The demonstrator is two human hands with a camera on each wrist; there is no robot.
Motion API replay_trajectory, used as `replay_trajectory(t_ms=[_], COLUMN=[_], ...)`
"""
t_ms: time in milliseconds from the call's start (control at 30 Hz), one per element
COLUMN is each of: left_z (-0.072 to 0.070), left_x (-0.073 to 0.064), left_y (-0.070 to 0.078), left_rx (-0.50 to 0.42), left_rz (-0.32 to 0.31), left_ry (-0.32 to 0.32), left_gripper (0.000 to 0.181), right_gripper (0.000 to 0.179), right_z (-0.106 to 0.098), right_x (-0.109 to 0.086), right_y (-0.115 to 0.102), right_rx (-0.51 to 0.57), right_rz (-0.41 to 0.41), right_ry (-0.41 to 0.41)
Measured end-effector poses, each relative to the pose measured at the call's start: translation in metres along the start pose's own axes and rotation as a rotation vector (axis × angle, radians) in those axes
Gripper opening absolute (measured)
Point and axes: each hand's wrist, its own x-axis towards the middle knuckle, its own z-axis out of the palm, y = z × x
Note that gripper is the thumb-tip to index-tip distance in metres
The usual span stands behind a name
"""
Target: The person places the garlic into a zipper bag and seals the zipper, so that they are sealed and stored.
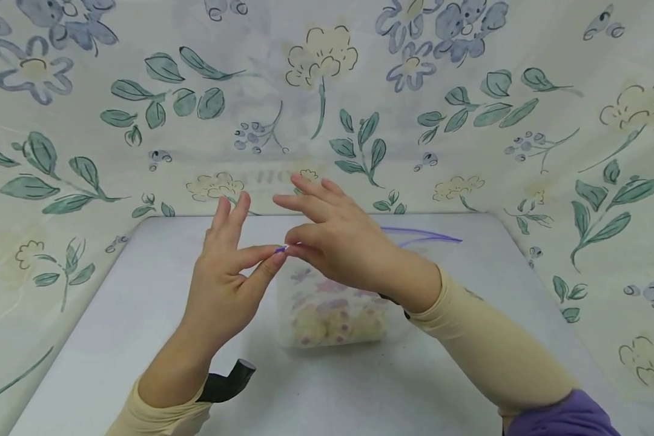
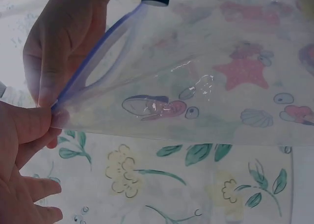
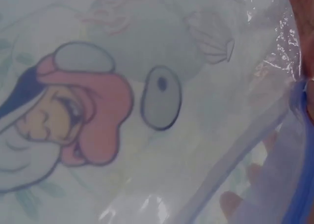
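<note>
A clear plastic zip bag (image 1: 332, 303) hangs between the two hands over the table, printed with sea creatures, shells and a cartoon face. Its blue-purple zip strip (image 2: 93, 57) runs along the top edge, and the mouth gapes behind the pinched corner. My left hand (image 1: 220, 272) pinches that corner between thumb and index finger, its other fingers spread. Right beside it, my right hand (image 1: 340, 239) pinches the same end of the strip, its other fingers extended. Close up in the right wrist view, the bag's printed film (image 3: 196, 135) fills most of the frame.
A white table (image 1: 327, 393) lies under the hands. Behind and beside it hangs a cloth (image 1: 261, 60) with flowers and green leaves. A black wrist mount (image 1: 229, 381) sticks out by the left sleeve.
</note>
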Motion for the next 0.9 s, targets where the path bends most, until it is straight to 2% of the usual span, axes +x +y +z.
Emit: replay_trajectory(t_ms=[133,267,400,633,800,900], left_z=[0.001,0.0,-0.002,-0.002,-0.004,-0.005], left_x=[0.001,0.0,0.0,-0.002,-0.004,-0.003], left_y=[0.002,-0.001,-0.006,-0.013,-0.014,-0.013], left_rx=[0.005,-0.005,-0.025,-0.044,-0.053,-0.054], left_rz=[0.041,0.031,0.012,-0.011,-0.032,-0.023], left_ry=[0.022,0.059,0.084,0.079,0.066,0.075], left_gripper=[0.016,0.015,0.015,0.012,0.013,0.012], right_gripper=[0.009,0.007,0.007,0.007,0.005,0.004], right_z=[-0.002,-0.003,-0.005,-0.009,-0.015,-0.023], right_x=[-0.005,-0.01,-0.02,-0.048,-0.074,-0.086], right_y=[0.005,0.016,0.033,0.065,0.083,0.09], right_rx=[0.005,0.009,0.046,0.114,0.108,0.112], right_rz=[-0.018,-0.005,0.046,0.105,0.105,0.118], right_ry=[0.013,0.019,-0.02,-0.077,-0.07,-0.058])
